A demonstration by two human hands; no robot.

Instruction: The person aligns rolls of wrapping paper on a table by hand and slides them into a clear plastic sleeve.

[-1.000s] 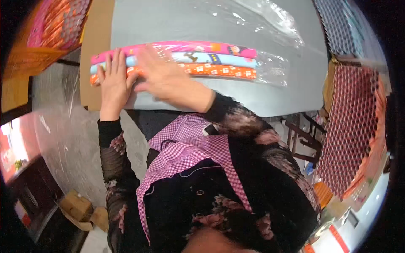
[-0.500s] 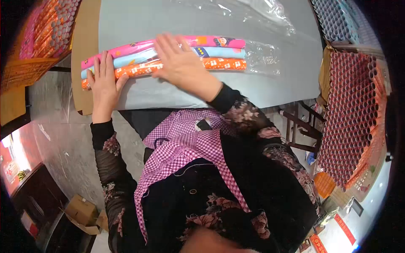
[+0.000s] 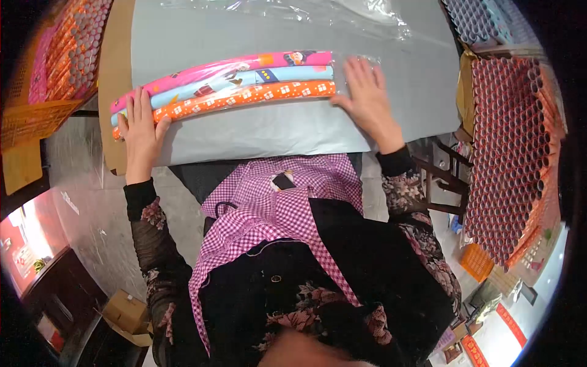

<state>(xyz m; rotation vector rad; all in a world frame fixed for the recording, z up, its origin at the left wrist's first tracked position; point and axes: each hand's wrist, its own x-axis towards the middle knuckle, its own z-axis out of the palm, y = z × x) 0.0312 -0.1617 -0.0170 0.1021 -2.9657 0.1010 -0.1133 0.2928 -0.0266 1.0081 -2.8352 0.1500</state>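
While the left hand (image 3: pixel 142 129) lies flat over the left end of the orange wrapping-paper roll (image 3: pixel 244 95), its fingers slightly fanned and thumb held out, the right hand (image 3: pixel 369 105) is just past that roll's right end, fingers loosely spread, thumb tip beside it. Against the orange roll's far side lies the light-blue roll (image 3: pixel 211 87), then the pink roll (image 3: pixel 183 74). Under it is a grey table covering (image 3: pixel 226 131); well beyond it, crumpled clear plastic (image 3: pixel 382 11). Nearer the body than it hangs a gingham apron (image 3: pixel 263 223); far to its right stand stacked red tubes (image 3: pixel 507 159).
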